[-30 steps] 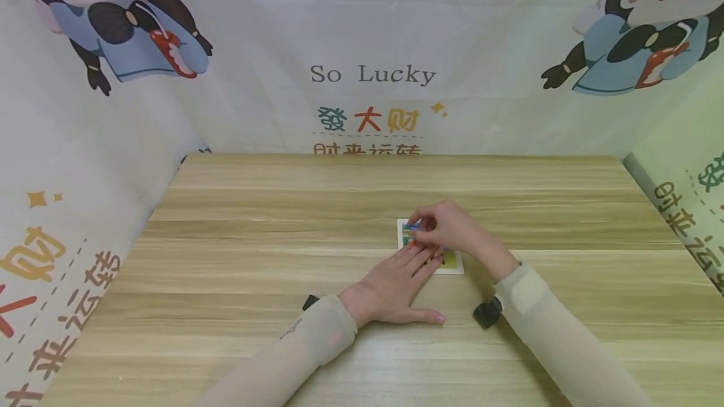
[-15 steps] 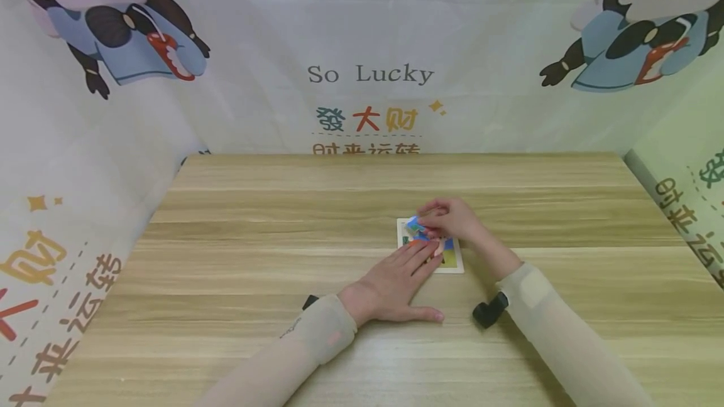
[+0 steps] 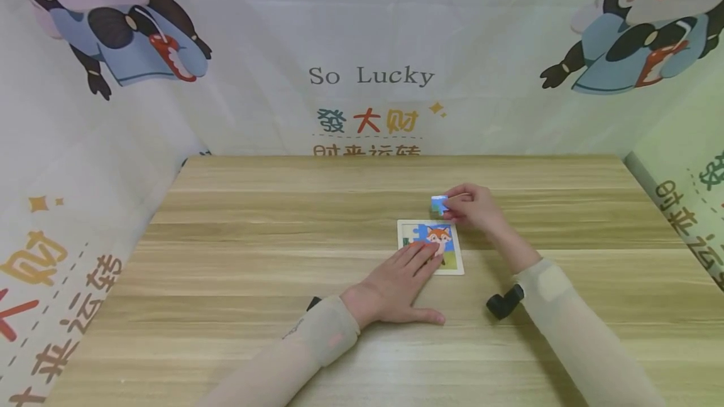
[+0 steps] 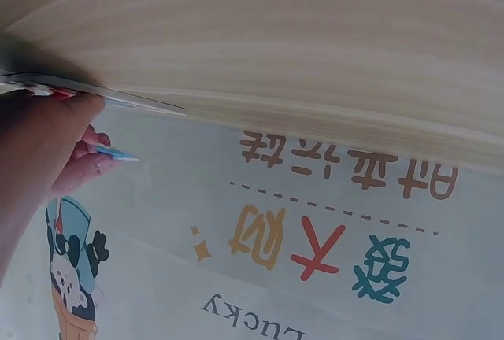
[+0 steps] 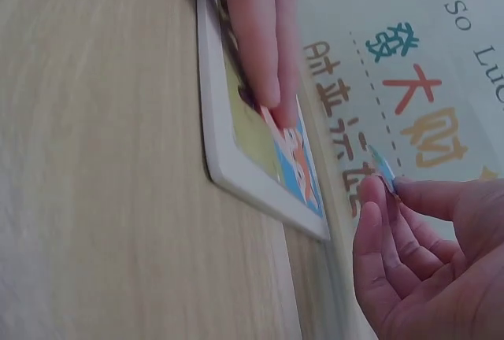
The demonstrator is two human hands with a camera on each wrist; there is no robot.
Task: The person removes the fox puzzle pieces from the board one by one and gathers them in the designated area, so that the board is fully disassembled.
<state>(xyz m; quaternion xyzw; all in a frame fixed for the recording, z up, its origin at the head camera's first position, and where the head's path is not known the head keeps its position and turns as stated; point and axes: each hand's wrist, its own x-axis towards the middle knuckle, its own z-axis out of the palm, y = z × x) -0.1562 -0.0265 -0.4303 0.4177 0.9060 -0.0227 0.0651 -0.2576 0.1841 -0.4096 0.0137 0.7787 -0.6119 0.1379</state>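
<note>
A white-framed fox jigsaw puzzle (image 3: 447,260) lies on the wooden table, a pale gap showing at its upper left corner. My left hand (image 3: 393,284) rests flat on its lower left part, fingers straight and slightly spread, hiding that part of the picture. Just beyond the puzzle's top edge, my right hand (image 3: 474,207) pinches a blue and green puzzle piece (image 3: 438,204) between thumb and fingers, lifted off the board. In the right wrist view the thin puzzle piece (image 5: 383,168) shows edge-on at the fingertips, while left-hand fingers (image 5: 256,49) press on the picture.
The wooden table (image 3: 254,218) extends on all sides of the puzzle. A printed white cloth (image 3: 373,30) hangs behind it and along both sides. Black wrist-camera parts (image 3: 505,302) stick out by the right cuff.
My right hand has lifted the puzzle piece out of the upper left of the board and carried it up and to the right, uncovering the fox's face. The left hand has stayed put.
</note>
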